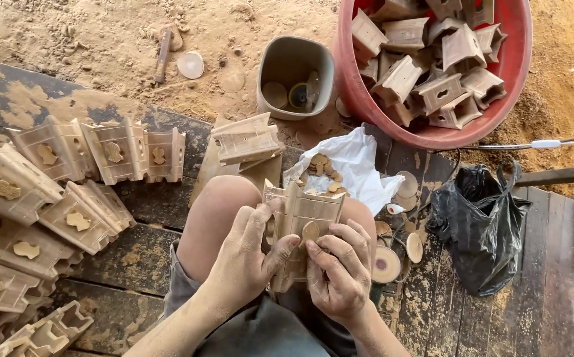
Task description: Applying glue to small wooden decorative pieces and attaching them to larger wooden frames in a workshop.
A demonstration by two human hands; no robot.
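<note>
Dark worn floor planks (141,264) meet sawdust-strewn ground (102,39) under even daylight

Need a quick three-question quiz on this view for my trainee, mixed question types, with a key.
1. True or false: the red basin at the upper right holds carved wooden blocks with no ornament visible on them.
2. Which hand grips the side of the wooden block over the knees: the left hand or the right hand?
3. Multiple choice: the small flat wooden ornaments not yet fitted lie on a) the black plastic bag, b) the white sheet, c) the grey tub.

Key: 1 true; 2 left hand, while the right hand's fingers press a small oval piece against the block's face; 3 b.
</note>
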